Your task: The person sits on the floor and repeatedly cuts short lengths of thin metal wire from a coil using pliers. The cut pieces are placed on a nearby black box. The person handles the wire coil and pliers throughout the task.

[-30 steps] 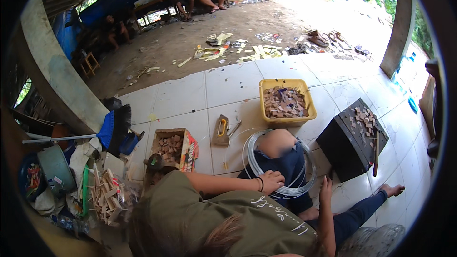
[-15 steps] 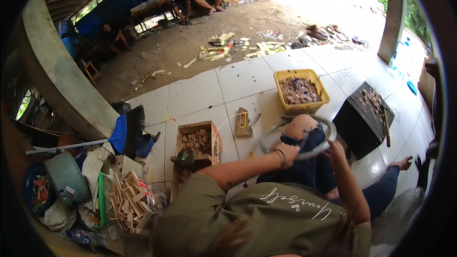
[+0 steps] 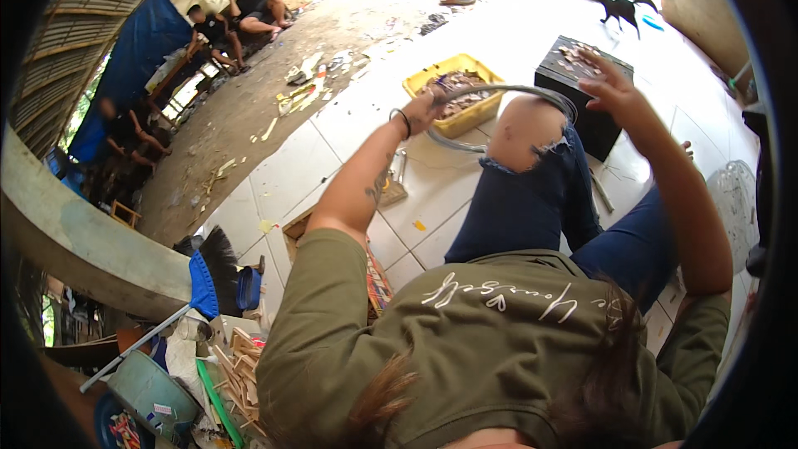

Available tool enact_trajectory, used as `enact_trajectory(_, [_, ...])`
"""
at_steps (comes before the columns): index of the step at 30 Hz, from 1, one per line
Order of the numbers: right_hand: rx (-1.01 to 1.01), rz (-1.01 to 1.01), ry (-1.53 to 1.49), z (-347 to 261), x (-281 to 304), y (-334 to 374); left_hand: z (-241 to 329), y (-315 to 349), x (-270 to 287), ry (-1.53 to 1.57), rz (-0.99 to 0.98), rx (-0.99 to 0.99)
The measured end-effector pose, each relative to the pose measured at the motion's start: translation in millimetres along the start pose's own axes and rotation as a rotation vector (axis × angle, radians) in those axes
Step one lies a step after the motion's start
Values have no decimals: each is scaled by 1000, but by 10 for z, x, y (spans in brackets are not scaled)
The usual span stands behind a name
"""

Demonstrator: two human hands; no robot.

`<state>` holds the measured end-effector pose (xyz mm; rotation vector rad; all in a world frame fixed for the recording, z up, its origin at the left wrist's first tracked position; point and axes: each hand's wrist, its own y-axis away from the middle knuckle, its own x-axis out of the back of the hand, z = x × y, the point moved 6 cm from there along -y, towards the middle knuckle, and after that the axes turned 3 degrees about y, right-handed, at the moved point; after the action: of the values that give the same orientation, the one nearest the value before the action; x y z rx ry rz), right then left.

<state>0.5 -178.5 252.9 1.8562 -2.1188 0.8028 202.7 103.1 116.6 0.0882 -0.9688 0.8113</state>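
My left hand (image 3: 426,110) is closed around one side of a coil of grey, hose-like line (image 3: 553,96). The coil loops out over my bent, ripped-jean knee (image 3: 528,133), its far part passing in front of a yellow basin (image 3: 465,123) filled with small brown pieces. Raised to the right of the coil, my right hand (image 3: 609,87) has its fingers spread and holds nothing. Behind that hand stands a black box (image 3: 550,75) with small flat pieces (image 3: 573,56) on top.
By my left forearm, a wooden block with a metal tool (image 3: 392,191) lies on white tiles. A blue broom (image 3: 202,284), wooden strips (image 3: 241,374) and a green bucket (image 3: 150,387) crowd the lower left. A black cat (image 3: 619,10) stands far right; several people sit far left.
My left hand has moved up and forward with the coil. My right hand has let go of it and lifted away. The view has turned, and a black cat now shows.
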Motion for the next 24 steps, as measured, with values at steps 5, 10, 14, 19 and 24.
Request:
enact_trajectory(5, [9,143,166,58,767,152,147,-513,37,-87,107,5])
enact_trajectory(10, [15,334,244,102,1342,362,285,-797,718,-159,266,72])
enact_trajectory(14, [70,332,86,-50,1559,615,379,-458,498,-622,-2,136])
enact_trajectory(19, [10,387,65,176,1617,786,212,903,-1313,-748,-444,190])
enact_trajectory(24, [-203,276,213,668,1567,899,-356,1676,-2174,-487,-644,457])
